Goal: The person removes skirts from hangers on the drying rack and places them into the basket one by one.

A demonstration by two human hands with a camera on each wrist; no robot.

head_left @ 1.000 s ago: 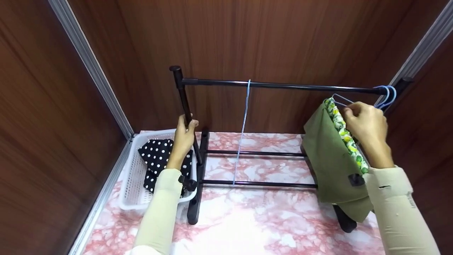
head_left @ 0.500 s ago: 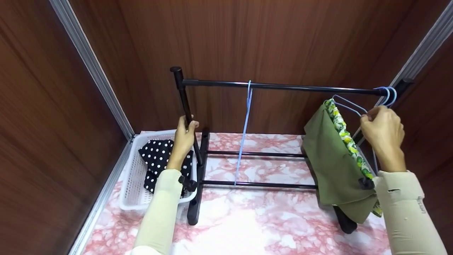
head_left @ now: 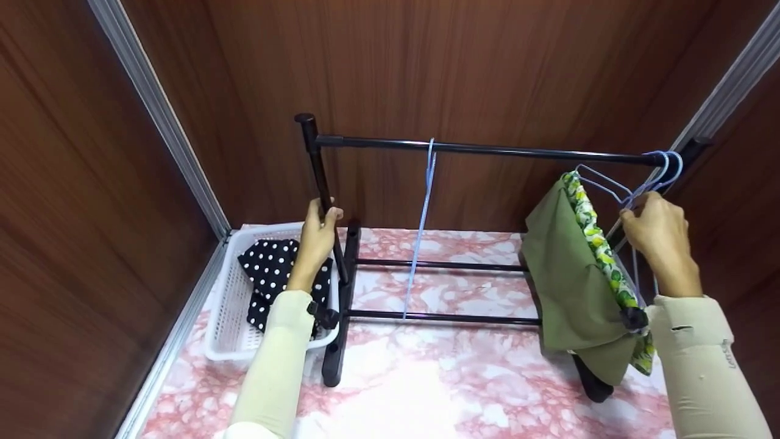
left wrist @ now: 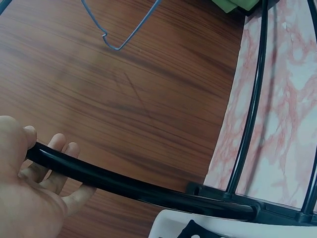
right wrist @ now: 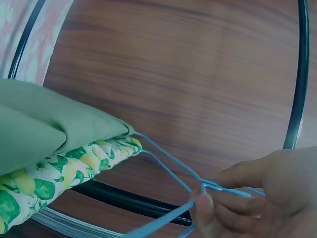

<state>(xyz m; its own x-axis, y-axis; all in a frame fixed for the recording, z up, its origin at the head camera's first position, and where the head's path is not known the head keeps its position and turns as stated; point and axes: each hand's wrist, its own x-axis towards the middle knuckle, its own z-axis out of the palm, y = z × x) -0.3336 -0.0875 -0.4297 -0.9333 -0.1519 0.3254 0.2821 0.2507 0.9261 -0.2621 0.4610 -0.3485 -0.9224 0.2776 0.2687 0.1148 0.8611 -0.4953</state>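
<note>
My left hand (head_left: 315, 244) holds the left upright post (left wrist: 119, 182) of a black clothes rack, with the thumb on one side and the fingers behind. Over at the right end of the rail (head_left: 536, 152), my right hand (head_left: 659, 235) pinches the blue wire hangers (right wrist: 171, 174) just under their hooks. Those hooks sit over the rail's end. From these hangers hang a plain green cloth (head_left: 563, 268) and a white cloth printed with lemons and leaves (right wrist: 69, 171). A bare blue hanger (head_left: 421, 225) hangs edge-on near the rail's middle.
A white plastic basket (head_left: 224, 317) stands behind my left forearm, holding a black cloth with white dots (head_left: 271, 262). Two lower bars (head_left: 463, 317) join the rack's feet. Brown wood-grain panels (head_left: 487, 67) enclose the pink marbled surface (head_left: 390, 378) on three sides.
My right hand has shifted right along the hangers toward their hooks, and the hanging cloths have swung slightly. The bare hanger has turned a little. My left hand has stayed on the post.
</note>
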